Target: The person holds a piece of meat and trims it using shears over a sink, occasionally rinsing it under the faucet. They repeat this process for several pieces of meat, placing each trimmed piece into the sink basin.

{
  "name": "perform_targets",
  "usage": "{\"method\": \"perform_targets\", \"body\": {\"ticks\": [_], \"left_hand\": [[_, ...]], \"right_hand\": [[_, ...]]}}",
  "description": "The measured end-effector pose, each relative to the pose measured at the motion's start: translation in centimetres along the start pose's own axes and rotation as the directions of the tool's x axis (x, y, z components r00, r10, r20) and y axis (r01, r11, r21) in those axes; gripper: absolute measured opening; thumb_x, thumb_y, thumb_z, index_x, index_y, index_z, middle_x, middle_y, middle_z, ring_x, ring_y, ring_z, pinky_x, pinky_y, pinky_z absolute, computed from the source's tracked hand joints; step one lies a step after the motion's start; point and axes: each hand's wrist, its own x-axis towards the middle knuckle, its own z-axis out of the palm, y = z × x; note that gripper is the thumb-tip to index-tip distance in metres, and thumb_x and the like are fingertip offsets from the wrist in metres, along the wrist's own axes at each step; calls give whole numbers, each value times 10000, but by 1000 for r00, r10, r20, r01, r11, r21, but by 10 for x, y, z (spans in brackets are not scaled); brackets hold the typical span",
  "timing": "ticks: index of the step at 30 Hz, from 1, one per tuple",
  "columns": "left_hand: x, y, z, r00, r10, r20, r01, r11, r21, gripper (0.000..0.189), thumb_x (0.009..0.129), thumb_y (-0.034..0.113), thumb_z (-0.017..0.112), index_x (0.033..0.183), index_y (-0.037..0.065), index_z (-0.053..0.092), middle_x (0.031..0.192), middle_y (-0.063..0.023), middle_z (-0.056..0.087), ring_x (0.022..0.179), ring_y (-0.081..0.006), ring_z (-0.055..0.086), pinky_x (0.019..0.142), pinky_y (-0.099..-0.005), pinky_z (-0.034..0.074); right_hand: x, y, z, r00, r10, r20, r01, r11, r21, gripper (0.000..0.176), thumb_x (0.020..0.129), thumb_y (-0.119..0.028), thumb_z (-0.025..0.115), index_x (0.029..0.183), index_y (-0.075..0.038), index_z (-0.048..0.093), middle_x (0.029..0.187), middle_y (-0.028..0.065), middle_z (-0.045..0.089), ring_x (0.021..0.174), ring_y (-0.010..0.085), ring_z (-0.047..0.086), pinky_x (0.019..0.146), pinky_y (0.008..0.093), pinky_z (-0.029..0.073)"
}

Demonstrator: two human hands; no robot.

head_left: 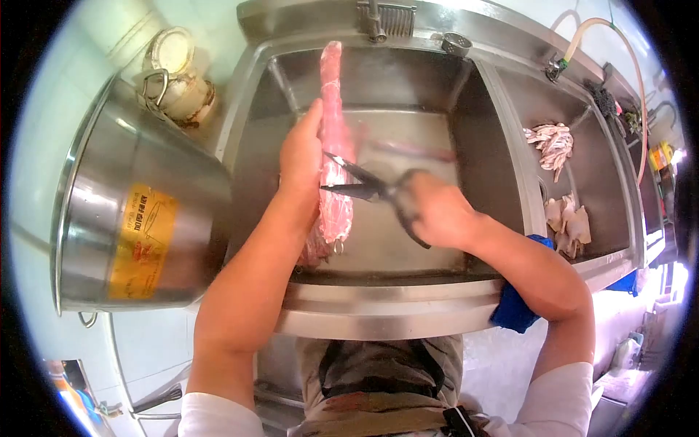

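Note:
My left hand (301, 153) is wrapped around a long, pink strip of raw meat (333, 109), held lengthwise over the large steel sink (491, 167). Whitish membrane covers the meat's nearer part. In my right hand (437, 207), somewhat blurred, is a pair of black-handled scissors (375, 187). Their blades stand apart, with the tips against the meat's right side. Below my left wrist, more raw meat (314, 251) lies in the sink, partly hidden. A blurred, thin reddish strip (419, 151) shows over the sink floor.
A tall steel pot (91, 182) with a yellow label stands left of the sink. The smaller right basin (608, 175) holds a heap of pale meat strips (553, 146) and flat pale pieces (569, 224). A blue cloth (518, 306) hangs over the front edge; a hose (632, 58) curves at upper right.

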Motion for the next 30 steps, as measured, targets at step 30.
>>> {"method": "perform_targets", "body": {"ticks": [30], "left_hand": [[-8,5,2,996,-2,85,5,999,-34,358,947,384,560,1170,104,573,651,-33,473,467,-160,486,436,-298,409]], "right_hand": [[4,11,12,987,157,-18,-157,987,-35,190,726,-126,654,803,26,570,775,214,625,738,413,620,665,465,519]]}}
